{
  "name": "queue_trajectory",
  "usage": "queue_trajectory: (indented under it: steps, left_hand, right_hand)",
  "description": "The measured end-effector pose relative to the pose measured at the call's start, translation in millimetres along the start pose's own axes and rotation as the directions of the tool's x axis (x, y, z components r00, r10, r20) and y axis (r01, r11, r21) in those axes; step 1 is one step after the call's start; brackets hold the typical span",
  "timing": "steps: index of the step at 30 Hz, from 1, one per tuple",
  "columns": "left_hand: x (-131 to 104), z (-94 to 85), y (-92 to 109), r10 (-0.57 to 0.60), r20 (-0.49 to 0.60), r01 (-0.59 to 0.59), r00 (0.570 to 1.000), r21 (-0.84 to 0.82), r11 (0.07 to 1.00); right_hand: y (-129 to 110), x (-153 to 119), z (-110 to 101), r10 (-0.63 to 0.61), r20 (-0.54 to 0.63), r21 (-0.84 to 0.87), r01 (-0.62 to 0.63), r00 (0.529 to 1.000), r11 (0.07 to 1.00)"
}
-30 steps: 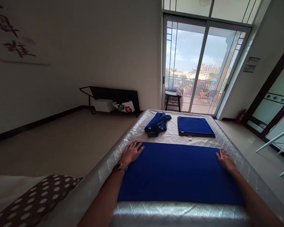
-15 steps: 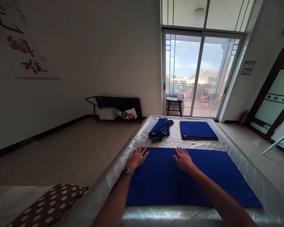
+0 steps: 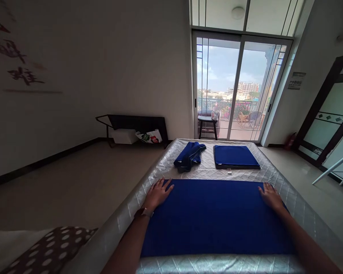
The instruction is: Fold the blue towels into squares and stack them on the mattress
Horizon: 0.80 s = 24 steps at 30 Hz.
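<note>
A flat blue cloth panel (image 3: 214, 217) lies spread across the silvery quilted mattress (image 3: 157, 264). On its far left corner rests my left hand (image 3: 157, 193), palm down with the fingers spread. My right hand (image 3: 271, 195) lies flat at the far right corner, fingers stretched out. Neither hand grips the cloth. Beyond the panel, a crumpled blue cloth (image 3: 189, 156) with dark edging sits to the left. To its right is a neatly folded blue piece (image 3: 236, 156) with a dark underside. Between the folded piece and the panel is a small white tag (image 3: 229, 172).
A brown polka-dot fabric (image 3: 53, 249) is at the lower left. By the wall stands a low black rack (image 3: 137, 123) with a white box (image 3: 124, 136) and a printed bag (image 3: 149, 136). Glass sliding doors (image 3: 217, 87) are behind the mattress; white metal legs (image 3: 333, 167) stand at right.
My right hand has moved right along the panel's far edge, from its middle to the right corner. My left hand remains at the left corner. The camera view has shifted slightly.
</note>
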<state>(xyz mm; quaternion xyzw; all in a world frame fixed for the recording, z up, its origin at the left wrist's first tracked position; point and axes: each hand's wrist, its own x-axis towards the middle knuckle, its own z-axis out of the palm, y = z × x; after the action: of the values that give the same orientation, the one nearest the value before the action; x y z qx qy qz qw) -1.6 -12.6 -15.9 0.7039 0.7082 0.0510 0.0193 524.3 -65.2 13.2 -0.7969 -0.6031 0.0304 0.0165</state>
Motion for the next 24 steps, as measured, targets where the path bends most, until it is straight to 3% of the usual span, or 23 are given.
queue_trajectory:
  steps: [2, 4, 7, 11, 13, 16, 20, 22, 24]
  left_hand:
    - [0.1, -0.6, 0.0, -0.003, 0.005, 0.003, 1.000, -0.001, 1.000]
    - [0.2, -1.2, -0.2, 0.004, -0.002, -0.004, 1.000, -0.004, 1.000]
    - [-0.4, -3.3, 0.5, 0.013, 0.003, -0.013, 1.000, -0.013, 1.000]
    - [-0.9, -5.8, 2.7, 0.017, 0.004, -0.016, 1.000, -0.018, 1.000]
    - [0.0, -5.1, 3.0, 0.019, -0.005, -0.019, 1.000, -0.023, 1.000]
    - [2.0, -1.9, 2.0, 0.033, -0.028, -0.034, 0.999, -0.029, 0.999]
    - [2.3, 0.3, 1.6, 0.034, -0.041, -0.036, 0.999, -0.039, 0.999]
    - [1.0, -0.7, 2.3, 0.024, -0.035, -0.026, 0.999, -0.051, 0.998]
    - [-0.4, -2.3, 3.1, 0.017, -0.030, -0.019, 0.999, -0.060, 0.998]
  right_hand:
    - [21.1, 3.8, -1.4, 0.057, -0.007, 0.003, -0.057, 0.998, 0.998]
    - [25.3, 3.4, -3.0, 0.075, 0.006, 0.002, -0.075, 0.997, 0.997]
    - [15.7, -0.3, -9.3, 0.111, 0.020, -0.031, -0.111, 0.994, 0.993]
    - [-11.1, -3.6, -21.6, 0.195, -0.098, -0.151, -0.208, 0.976, 0.966]
    - [-39.2, -7.0, -25.3, 0.132, -0.148, -0.183, -0.158, 0.980, 0.970]
    - [-106.4, -19.9, -24.2, -0.101, -0.127, -0.134, 0.084, 0.987, 0.987]
    - [-204.1, -47.2, -11.4, -0.437, -0.026, 0.068, 0.438, 0.899, 0.897]
    - [-233.1, -57.1, -4.0, -0.514, 0.040, 0.140, 0.504, 0.857, 0.852]
    - [-240.8, -59.8, 1.9, -0.529, 0.096, 0.168, 0.510, 0.843, 0.843]
